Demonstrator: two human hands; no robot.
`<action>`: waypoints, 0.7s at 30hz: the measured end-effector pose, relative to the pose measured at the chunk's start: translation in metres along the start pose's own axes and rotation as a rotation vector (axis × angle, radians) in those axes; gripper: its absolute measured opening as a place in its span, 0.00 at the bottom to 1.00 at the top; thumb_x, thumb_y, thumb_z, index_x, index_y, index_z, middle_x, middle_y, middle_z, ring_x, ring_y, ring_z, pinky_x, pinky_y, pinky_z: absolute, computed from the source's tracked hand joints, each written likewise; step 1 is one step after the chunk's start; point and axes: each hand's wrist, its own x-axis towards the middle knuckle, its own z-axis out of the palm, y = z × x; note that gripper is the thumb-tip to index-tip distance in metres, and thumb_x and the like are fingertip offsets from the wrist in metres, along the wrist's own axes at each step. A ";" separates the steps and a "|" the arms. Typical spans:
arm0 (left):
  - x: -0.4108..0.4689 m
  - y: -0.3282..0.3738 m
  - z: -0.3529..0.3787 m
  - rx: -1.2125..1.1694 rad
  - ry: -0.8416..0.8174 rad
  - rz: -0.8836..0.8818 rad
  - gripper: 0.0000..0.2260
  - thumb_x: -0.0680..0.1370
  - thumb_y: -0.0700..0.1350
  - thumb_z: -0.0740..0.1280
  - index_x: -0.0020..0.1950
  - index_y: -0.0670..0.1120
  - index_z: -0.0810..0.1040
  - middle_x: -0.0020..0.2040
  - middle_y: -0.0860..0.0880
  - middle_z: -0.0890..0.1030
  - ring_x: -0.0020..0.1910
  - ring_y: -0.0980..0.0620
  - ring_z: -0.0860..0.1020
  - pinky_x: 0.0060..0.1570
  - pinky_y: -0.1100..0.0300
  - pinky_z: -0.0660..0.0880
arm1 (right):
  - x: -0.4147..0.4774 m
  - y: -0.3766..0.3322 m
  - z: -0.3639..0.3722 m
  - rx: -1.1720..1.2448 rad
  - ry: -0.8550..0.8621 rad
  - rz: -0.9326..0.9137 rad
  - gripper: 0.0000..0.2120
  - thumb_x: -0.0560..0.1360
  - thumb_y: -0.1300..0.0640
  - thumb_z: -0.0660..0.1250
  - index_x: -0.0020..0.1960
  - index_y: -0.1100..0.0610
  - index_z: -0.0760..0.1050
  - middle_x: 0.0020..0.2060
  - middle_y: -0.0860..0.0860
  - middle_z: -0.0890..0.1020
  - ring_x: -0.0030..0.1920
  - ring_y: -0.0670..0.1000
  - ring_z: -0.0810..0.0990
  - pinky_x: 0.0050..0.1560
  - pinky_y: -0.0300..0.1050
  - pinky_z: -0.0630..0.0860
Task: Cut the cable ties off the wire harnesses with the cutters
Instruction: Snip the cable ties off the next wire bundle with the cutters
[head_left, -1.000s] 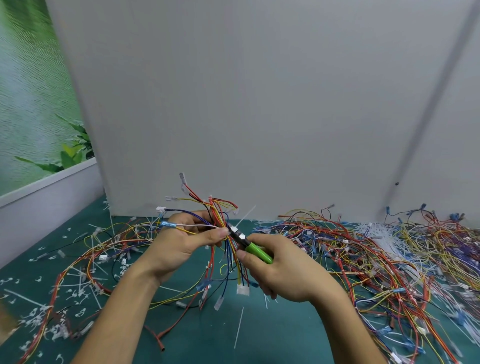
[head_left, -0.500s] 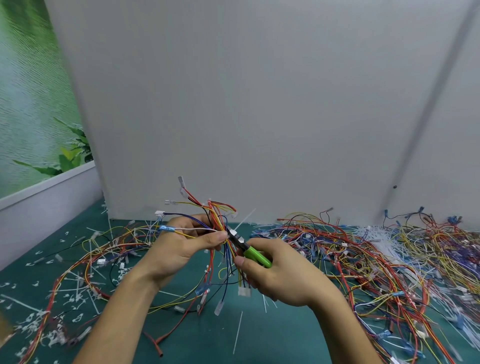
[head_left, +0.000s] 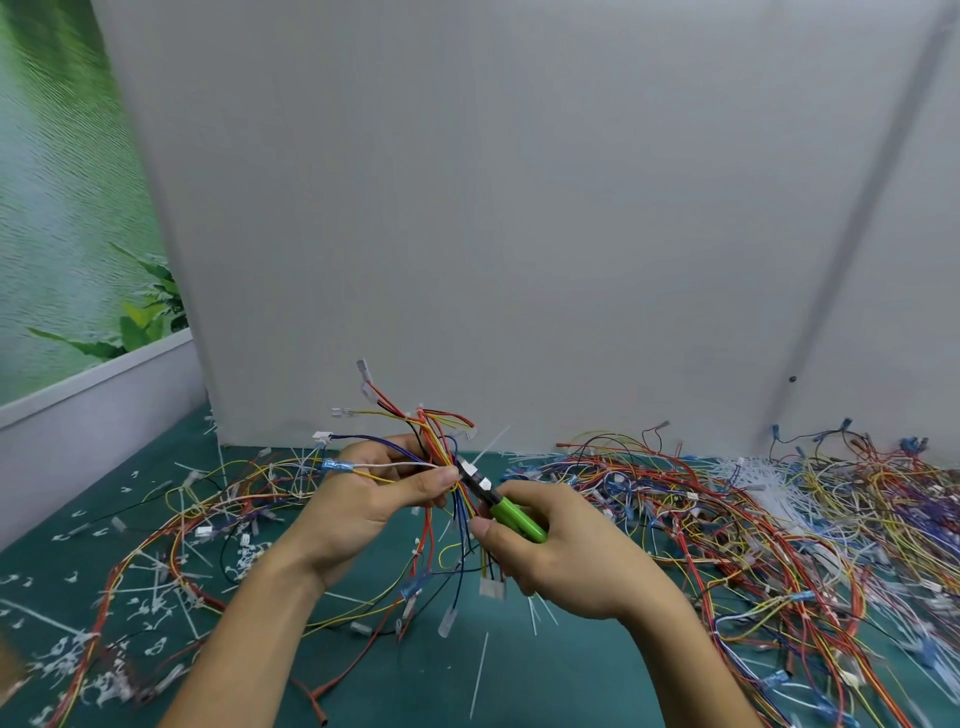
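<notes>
Before us, above the table (head_left: 395, 686), the left hand (head_left: 374, 499) holds a wire harness (head_left: 441, 441) upright, its wires fanning out above the hand and hanging below it. Just right of it the right hand (head_left: 566, 556) grips the cutters (head_left: 498, 499), whose nose touches the bundle beside the left thumb. To the right we find a heap of harnesses (head_left: 753, 525) on the table. To the left lies a looser tangle (head_left: 171, 530) among cut tie scraps (head_left: 111, 691) (thickest at the near left). Behind everything stands a panel (head_left: 519, 208).
</notes>
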 end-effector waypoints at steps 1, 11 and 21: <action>0.000 0.000 0.000 0.001 0.003 -0.004 0.16 0.69 0.52 0.78 0.50 0.43 0.85 0.45 0.42 0.85 0.44 0.47 0.81 0.50 0.51 0.77 | 0.000 0.000 0.001 -0.028 0.002 -0.008 0.10 0.81 0.43 0.67 0.45 0.46 0.74 0.35 0.49 0.80 0.34 0.50 0.80 0.38 0.48 0.77; 0.000 -0.003 0.003 -0.010 0.005 -0.004 0.17 0.68 0.54 0.78 0.49 0.44 0.86 0.44 0.41 0.85 0.44 0.47 0.81 0.50 0.52 0.79 | 0.001 0.002 -0.001 -0.017 -0.028 0.030 0.13 0.82 0.45 0.66 0.46 0.54 0.74 0.34 0.52 0.82 0.30 0.49 0.80 0.35 0.48 0.78; 0.000 -0.004 0.005 -0.018 0.004 -0.019 0.20 0.67 0.56 0.80 0.50 0.43 0.86 0.48 0.37 0.84 0.46 0.44 0.82 0.52 0.52 0.80 | 0.000 0.002 -0.002 -0.052 -0.034 0.028 0.15 0.81 0.45 0.67 0.45 0.56 0.72 0.35 0.57 0.80 0.29 0.49 0.75 0.33 0.48 0.75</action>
